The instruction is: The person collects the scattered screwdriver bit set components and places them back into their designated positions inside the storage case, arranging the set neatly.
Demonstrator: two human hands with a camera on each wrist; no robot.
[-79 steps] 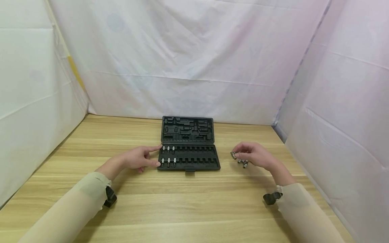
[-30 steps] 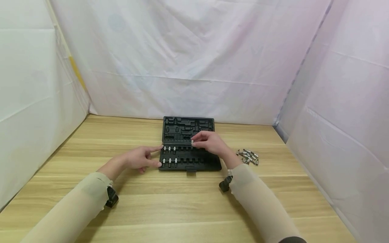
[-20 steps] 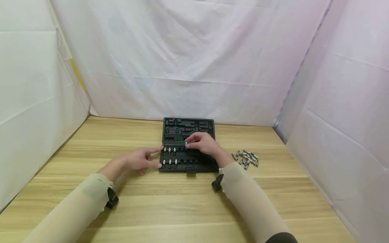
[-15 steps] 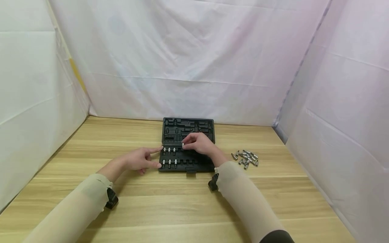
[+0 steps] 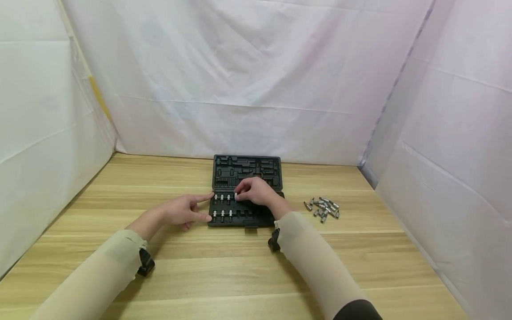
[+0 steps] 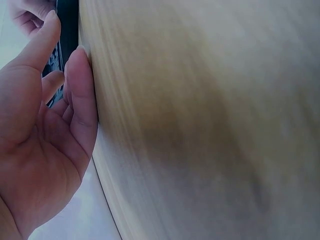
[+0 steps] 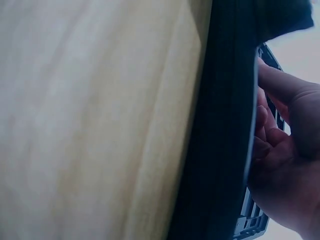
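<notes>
The black plastic case (image 5: 256,221) lies unfolded on the table, its lid half at the back. Thumb and index finger of my left hand (image 5: 180,210) reach straight to the case's left edge and touch it; the left wrist view shows that hand's (image 6: 45,125) other fingers loosely bent. My right hand (image 5: 256,191) pinches a small silver bit socket (image 5: 235,195) at the back row, beside three seated bit sockets (image 5: 222,198). Three more bit sockets (image 5: 222,215) fill the left of the front row. In the right wrist view the case's side (image 7: 220,125) hides the right fingertips.
A loose pile of silver bit sockets (image 5: 326,208) lies on the wooden table (image 5: 224,275) to the right of the case. White sheeting (image 5: 248,80) hangs behind and on both sides.
My right hand has gone from the pile to the case with a bit socket, then moved left along the back row and down to the slot after the third socket. The left hand has stayed.
</notes>
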